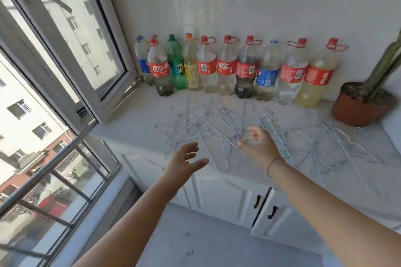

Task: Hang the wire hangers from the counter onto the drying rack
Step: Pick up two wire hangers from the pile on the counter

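Observation:
Several thin pale-blue wire hangers (208, 128) lie tangled across the white counter (134, 123), reaching right toward more hangers (325, 143). My right hand (259, 147) hovers over the middle of the pile, its fingertips pinching the wire of one hanger (236, 154) near the counter's front edge. My left hand (186, 161) floats open just left of it, fingers spread, touching nothing. No drying rack is in view.
A row of several plastic soda bottles (225, 69) stands along the back wall. A potted cactus (360, 106) sits at the right end. An open window sash (71, 50) swings in at the left. White cabinet doors (219, 193) lie below the counter.

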Motion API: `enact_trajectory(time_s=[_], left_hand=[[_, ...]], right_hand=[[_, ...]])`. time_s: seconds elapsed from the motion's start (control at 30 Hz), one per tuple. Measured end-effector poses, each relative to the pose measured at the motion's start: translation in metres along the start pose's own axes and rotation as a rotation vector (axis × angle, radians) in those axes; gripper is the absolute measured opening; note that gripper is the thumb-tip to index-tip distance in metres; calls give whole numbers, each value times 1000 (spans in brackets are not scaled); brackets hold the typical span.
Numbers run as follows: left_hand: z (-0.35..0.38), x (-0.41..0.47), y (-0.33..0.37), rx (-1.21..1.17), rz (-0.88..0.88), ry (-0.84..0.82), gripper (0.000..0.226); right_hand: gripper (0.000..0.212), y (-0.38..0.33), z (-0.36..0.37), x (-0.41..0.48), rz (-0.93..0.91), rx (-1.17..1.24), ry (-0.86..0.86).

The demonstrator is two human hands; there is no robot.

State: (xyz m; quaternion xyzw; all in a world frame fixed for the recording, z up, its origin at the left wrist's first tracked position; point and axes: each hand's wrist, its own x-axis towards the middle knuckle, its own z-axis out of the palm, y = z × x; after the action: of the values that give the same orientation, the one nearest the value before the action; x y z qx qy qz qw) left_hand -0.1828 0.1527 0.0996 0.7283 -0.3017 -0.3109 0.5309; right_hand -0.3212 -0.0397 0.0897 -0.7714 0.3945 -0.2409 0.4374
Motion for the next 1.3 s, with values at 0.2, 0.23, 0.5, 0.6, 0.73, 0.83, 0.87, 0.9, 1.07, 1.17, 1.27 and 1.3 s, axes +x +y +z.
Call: enact_trajectory(time_s=[0.2, 0.23, 0.5, 0.6, 0.73, 0.83, 0.87, 0.9, 1.07, 1.17, 1.27, 1.3], left_hand=[[20, 76, -14, -4, -61, -24, 49], [23, 91, -16, 3, -72, -39, 48], [80, 192, -3, 39, -77, -206, 49], [111, 221, -1, 63, -91, -272, 49], [144, 240, -6, 71, -125, -310, 44], [162, 246, -10, 62, -161, -303, 41], [167, 247, -12, 59, -177, -289, 40], [172, 247, -14, 55, -192, -271, 39], [192, 238, -25, 49, -256, -164, 42], [201, 227, -33, 46, -303, -84, 41], [208, 209, -41, 27, -339, -2, 38], [210, 202, -43, 12, -354, 27, 35]], right_hand=[[47, 54, 0, 64, 158, -41, 55], [46, 62, -2, 73, 187, -45, 71], [41, 128, -44, 115, 399, -89, 193], [39, 151, -66, 124, 462, -104, 240], [34, 175, -86, 132, 478, -143, 225], [22, 187, -94, 140, 436, -208, 86], [18, 190, -94, 142, 413, -239, 26], [14, 193, -95, 143, 389, -269, -30], [10, 201, -86, 150, 208, -391, -265], [16, 207, -77, 151, 84, -487, -363], [19, 209, -63, 148, 20, -518, -392], [18, 208, -58, 147, -6, -541, -392]])
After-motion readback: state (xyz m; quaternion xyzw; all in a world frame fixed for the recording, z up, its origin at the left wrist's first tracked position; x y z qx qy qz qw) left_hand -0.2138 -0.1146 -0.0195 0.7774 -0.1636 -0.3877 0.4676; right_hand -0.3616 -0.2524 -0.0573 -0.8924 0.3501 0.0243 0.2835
